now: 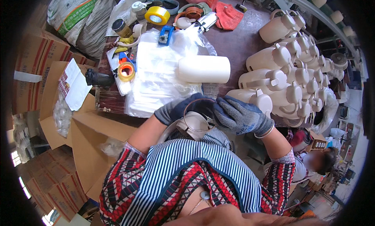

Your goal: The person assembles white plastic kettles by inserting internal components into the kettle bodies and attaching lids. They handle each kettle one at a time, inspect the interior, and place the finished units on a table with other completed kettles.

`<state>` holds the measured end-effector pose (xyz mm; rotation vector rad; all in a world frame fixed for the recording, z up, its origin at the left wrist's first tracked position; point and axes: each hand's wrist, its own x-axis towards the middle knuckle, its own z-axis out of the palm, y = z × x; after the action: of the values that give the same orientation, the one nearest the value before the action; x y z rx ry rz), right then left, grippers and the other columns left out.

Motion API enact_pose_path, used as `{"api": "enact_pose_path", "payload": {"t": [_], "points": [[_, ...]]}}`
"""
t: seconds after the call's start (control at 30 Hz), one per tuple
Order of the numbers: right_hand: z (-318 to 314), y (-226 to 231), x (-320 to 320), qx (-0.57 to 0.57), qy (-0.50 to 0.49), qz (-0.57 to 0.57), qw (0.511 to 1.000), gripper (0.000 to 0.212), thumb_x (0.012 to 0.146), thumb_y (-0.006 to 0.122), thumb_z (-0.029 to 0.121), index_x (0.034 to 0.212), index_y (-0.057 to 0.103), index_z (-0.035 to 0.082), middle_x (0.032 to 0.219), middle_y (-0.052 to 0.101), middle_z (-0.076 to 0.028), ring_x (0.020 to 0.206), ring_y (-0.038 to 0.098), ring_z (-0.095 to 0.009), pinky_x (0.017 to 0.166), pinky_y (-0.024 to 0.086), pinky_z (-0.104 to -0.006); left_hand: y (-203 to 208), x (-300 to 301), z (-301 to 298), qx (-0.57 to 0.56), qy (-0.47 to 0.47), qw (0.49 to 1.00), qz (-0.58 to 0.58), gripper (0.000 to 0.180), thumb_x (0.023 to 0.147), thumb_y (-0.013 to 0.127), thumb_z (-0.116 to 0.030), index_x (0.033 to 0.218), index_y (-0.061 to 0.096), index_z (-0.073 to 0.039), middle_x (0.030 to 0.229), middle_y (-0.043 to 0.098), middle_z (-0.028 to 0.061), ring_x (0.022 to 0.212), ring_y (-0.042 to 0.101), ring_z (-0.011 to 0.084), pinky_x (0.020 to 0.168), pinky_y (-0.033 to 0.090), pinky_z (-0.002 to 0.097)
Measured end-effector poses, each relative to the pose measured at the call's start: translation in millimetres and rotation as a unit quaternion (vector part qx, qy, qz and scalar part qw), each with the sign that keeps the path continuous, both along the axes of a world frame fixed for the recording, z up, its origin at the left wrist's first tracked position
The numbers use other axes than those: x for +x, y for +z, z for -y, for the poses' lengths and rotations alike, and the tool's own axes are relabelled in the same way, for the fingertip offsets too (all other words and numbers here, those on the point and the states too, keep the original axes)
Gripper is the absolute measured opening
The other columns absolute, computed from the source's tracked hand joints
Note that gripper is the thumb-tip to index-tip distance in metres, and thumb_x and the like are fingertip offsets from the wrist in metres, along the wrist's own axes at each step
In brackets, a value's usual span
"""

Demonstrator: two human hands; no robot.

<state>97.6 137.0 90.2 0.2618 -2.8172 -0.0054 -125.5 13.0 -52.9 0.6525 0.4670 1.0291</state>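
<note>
head view, looking down at our own two gloved hands at the near edge of a dark wooden table (238,42). our left hand (177,109) and right hand (238,116), both in dark blue-grey gloves, are closed together around a beige jug lid (194,122) held against our striped apron (187,167), just off the table edge. fingers of both hands are clamped on the lid's upper rim; we cannot tell how the thumbs sit, they are hidden under the gloves.

just beyond the hands lies a stack of clear plastic bags (156,73), with a white cylinder (204,69) lying on its side across it. to our right, a crowd of beige jugs (289,77) with lids and handles stands packed together, the nearest touching distance from the right hand. at the far end of the table: a yellow tape roll (157,15), a blue tape cutter (165,34), an orange tape roll (126,71), a red cloth (228,15). open cardboard boxes (78,120) sit on our left, below table level. another person (316,161) is at lower right.
</note>
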Motion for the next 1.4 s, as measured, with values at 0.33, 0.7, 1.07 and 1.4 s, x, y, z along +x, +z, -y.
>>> {"api": "enact_pose_path", "payload": {"t": [0.33,0.7,1.07,1.4], "points": [[32.7,-58.2,9.7,-0.152,-0.144,-0.049,0.977,0.043,0.077,0.081,0.028,0.112,0.069,0.007,0.107,0.069,-0.014,0.096,0.069,-0.031,0.080,0.060,-0.0399,-28.2,3.6,63.5,-0.085,0.053,0.988,-0.120,0.071,0.086,0.077,-0.029,0.145,0.046,-0.005,0.140,0.054,0.0138,0.129,0.052,0.0206,0.111,0.042,0.0346],[-7.1,-69.1,11.4,-0.074,-0.077,-0.052,0.993,0.057,0.080,0.079,0.040,0.123,0.063,0.007,0.117,0.067,-0.018,0.103,0.070,-0.033,0.084,0.061,-0.0389,-9.9,30.5,27.5,0.181,0.240,0.861,-0.411,0.079,0.093,0.071,-0.030,0.152,0.027,-0.001,0.151,0.038,0.0166,0.138,0.044,0.0256,0.117,0.039,0.0355],[9.6,-69.4,17.6,-0.081,-0.065,-0.010,0.995,0.053,0.082,0.076,0.038,0.124,0.063,0.009,0.120,0.066,-0.016,0.106,0.069,-0.033,0.083,0.061,-0.0395,15.5,44.5,46.6,-0.036,0.230,0.963,-0.136,0.056,0.103,0.055,-0.024,0.149,0.034,-0.001,0.143,0.049,0.0171,0.131,0.051,0.0253,0.113,0.043,0.0361],[17.9,-56.7,15.3,-0.102,-0.152,-0.056,0.982,0.048,0.082,0.076,0.029,0.123,0.064,0.007,0.124,0.064,-0.017,0.108,0.067,-0.032,0.089,0.058,-0.0376,46.0,37.9,38.0,0.010,0.313,0.898,-0.309,0.050,0.107,0.046,-0.029,0.148,0.038,-0.001,0.147,0.045,0.0186,0.136,0.045,0.0265,0.117,0.035,0.0355]]}}
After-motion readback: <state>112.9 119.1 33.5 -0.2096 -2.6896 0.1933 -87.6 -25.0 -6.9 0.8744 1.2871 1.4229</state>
